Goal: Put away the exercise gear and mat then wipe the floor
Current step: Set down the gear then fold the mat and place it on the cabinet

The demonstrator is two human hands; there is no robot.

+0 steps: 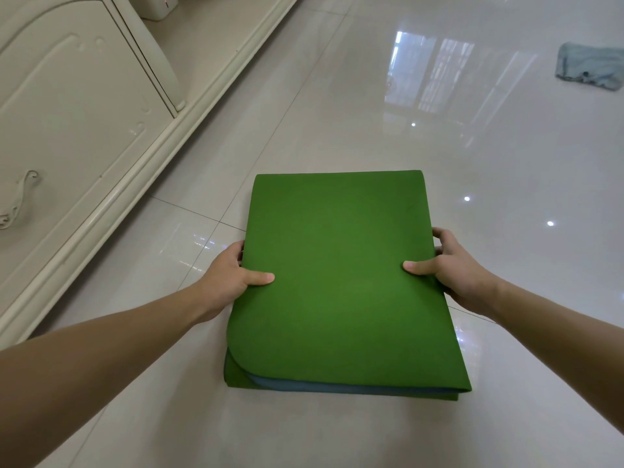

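Down on the glossy tiled floor (337, 123), in the head view, finds the green mat (341, 282) folded into a flat stack, with a blue underside peeping out at the near edge. Clasps it at both sides: left grip (233, 275) curled round the left edge with thumb on top, right grip (445, 265) likewise round the right edge, fingers tucked under. Cannot tell whether resting on the tiles or just raised off them.

Reads as mid-task: folding looks done, stowing not yet, wiping not begun. Shows a crumpled bluish cloth (589, 65) lying well apart at far right, probably meant for the floor, untouched. Shows a cream cabinet (67, 113) along the left, perhaps a home for the mat, though only a guess. Shows no other exercise gear, so cannot say whether stowed or merely out of shot.

Hides the fingertips beneath the mat; cuts off the cloth's right side and the cabinet's top; leaves the small white box (158, 6) at the top edge too clipped to name.
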